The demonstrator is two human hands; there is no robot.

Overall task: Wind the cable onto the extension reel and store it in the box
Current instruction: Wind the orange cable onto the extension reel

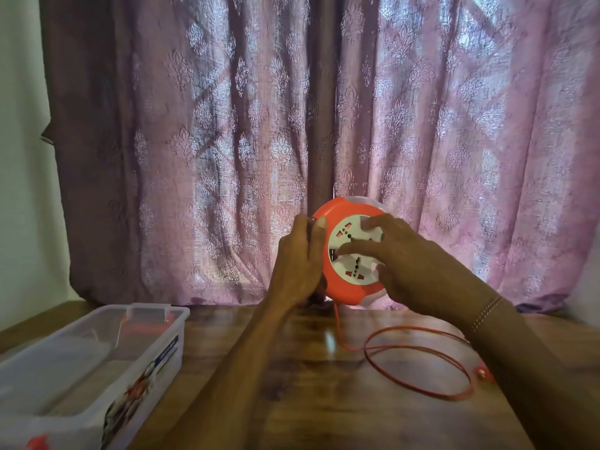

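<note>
An orange and white extension reel (344, 289) is held upright above the far side of the wooden table, its socket face toward me. My left hand (300, 259) grips the reel's left rim, thumb on the orange edge. My right hand (399, 258) lies over the white socket hub, fingers spread across it. A thin red cable (418, 368) drops from the reel's bottom and lies in a loose loop on the table at the right, ending in a red plug (482, 372) partly hidden by my right forearm. The clear plastic box (152, 365) stands open at the lower left.
The wooden table (308, 401) runs across the lower half of the view. A purple patterned curtain (227, 125) hangs close behind the reel. A pale wall is at the left. Something red (39, 442) shows at the box's near corner.
</note>
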